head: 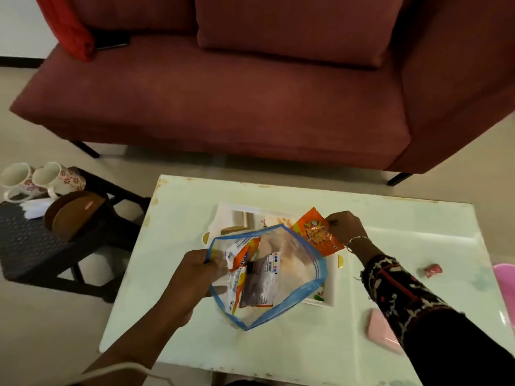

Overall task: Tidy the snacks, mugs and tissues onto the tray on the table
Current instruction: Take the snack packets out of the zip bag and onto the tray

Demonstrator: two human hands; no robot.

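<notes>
Hands: left [195, 274] grips bag [292, 277], right [344, 228] pinches packet [315, 232]; mugs [41, 178] aside.

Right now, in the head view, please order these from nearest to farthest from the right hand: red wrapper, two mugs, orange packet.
1. Orange packet: pinched in the right hand.
2. Red wrapper: table, right side.
3. Two mugs: dark stool, far left.

Orange snack packet [316, 232] and zip bag [289, 274] above tray [231, 215]
</notes>
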